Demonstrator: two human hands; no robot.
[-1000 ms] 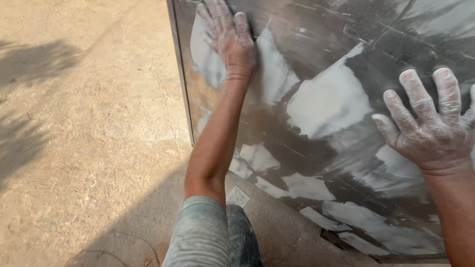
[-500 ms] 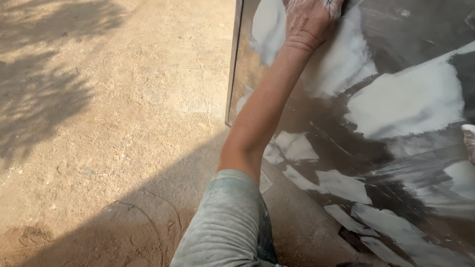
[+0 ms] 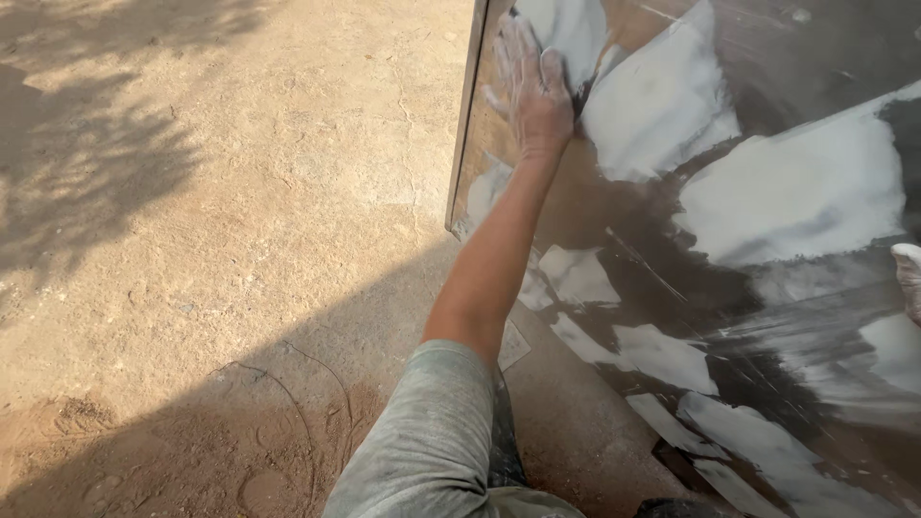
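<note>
The big dark panel [image 3: 767,288] stands tilted on the sandy ground [image 3: 221,240], and its left edge runs from the top of the view down to a lower corner that meets the ground. Many patches of white filler [image 3: 796,192] cover its face. The left hand [image 3: 533,88] is far out at the end of a straight arm, near the upper part of this left edge. It lies flat on the surface, palm to the panel, with the fingers [image 3: 518,43] a little apart and pointing upward. It holds nothing that I can see; it only presses on the board, just beside one white patch and touching its border. The hand is dusty white itself. From this hand the wide body of the panel extends to the right and downward, so most patches are on its right side. The right hand [image 3: 908,278] shows only as a small pale part at the right border of the view, near the panel face; I cannot tell if it is spread or closed, or if it touches.
</note>
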